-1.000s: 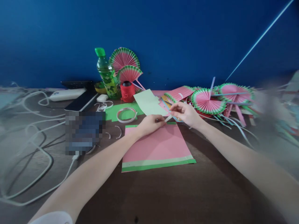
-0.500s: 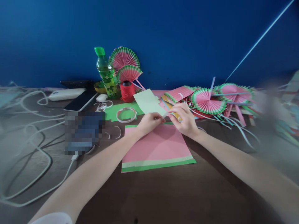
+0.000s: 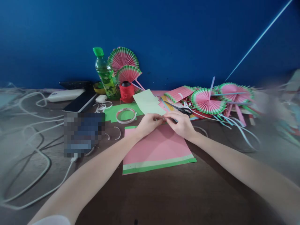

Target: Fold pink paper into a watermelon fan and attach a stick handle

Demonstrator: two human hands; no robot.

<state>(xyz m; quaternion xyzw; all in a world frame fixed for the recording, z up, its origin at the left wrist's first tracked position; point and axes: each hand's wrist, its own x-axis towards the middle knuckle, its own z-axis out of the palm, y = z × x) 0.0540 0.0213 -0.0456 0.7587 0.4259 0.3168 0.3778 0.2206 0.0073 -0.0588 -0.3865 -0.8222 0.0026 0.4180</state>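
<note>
This looks like a craft corner, though home or workshop cannot be told: a dark desk (image 3: 150,200) against a blue wall (image 3: 164,31). Pleated paper fans (image 3: 208,101) at right and upper centre, scissors (image 3: 185,110) right of centre, a tape roll (image 3: 126,122) and pink sheet (image 3: 154,147) near the middle show it.

centre: pink sheet (image 3: 156,146), smooth matt paper | upper left: bottle (image 3: 106,76), glossy plastic | right: fans (image 3: 203,101), pleated paper | bottom: tabletop (image 3: 150,193), dull wood-look
</note>
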